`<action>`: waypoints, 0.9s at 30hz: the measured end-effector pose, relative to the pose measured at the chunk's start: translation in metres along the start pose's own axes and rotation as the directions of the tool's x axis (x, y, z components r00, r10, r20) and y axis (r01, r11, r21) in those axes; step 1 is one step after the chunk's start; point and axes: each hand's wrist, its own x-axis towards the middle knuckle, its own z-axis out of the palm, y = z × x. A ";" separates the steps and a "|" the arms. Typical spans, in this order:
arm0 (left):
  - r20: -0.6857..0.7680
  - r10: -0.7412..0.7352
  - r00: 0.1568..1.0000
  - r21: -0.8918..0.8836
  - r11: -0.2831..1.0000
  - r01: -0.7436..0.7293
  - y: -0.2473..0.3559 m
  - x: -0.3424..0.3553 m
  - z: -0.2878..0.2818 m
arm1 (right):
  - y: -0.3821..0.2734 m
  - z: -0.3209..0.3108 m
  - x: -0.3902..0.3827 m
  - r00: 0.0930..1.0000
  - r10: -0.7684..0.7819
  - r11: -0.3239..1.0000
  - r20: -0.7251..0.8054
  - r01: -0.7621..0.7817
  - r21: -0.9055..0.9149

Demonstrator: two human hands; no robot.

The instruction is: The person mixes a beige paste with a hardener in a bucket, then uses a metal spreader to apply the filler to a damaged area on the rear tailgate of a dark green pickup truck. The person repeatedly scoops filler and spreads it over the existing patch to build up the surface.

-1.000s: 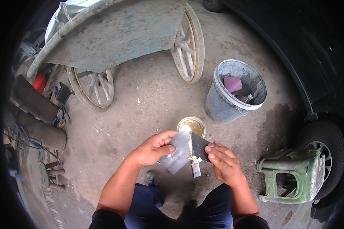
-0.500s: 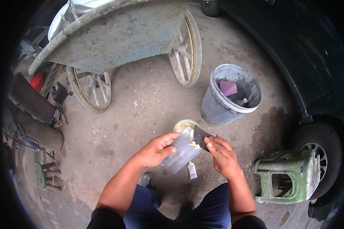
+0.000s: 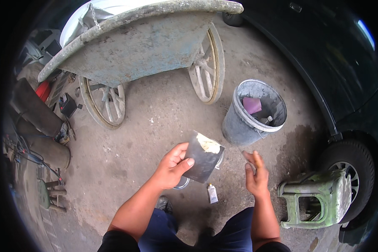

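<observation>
My left hand (image 3: pixel 174 168) grips a dark grey rectangular spreader plate (image 3: pixel 199 161) with a cream-coloured lump of paste (image 3: pixel 208 143) on its upper part. To its right, my right hand (image 3: pixel 256 176) is closed on a thin, blurred spreader (image 3: pixel 247 156), seen nearly edge-on and apart from the plate. A round can (image 3: pixel 218 163) behind the plate is mostly hidden. A white tube (image 3: pixel 212 194) lies on the floor below the hands.
A grey bucket (image 3: pixel 239 126) holds a pink piece. Behind stands a weathered cart (image 3: pixel 134 50). A green plastic stool (image 3: pixel 311 193) lies sideways by a dark car (image 3: pixel 340 63). Cylinders (image 3: pixel 33 109), hoses and a small wooden stool (image 3: pixel 50 197) are at left.
My right hand has pulled away from the left plate and turned, taking its spreader along. The plate in my left hand has tilted, and the paste now sits at its top.
</observation>
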 end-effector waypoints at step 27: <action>-0.209 0.298 0.931 -0.027 0.950 -0.311 -0.003 -0.006 0.019 | -0.032 0.045 0.000 0.895 0.408 0.448 0.182 -0.370 0.814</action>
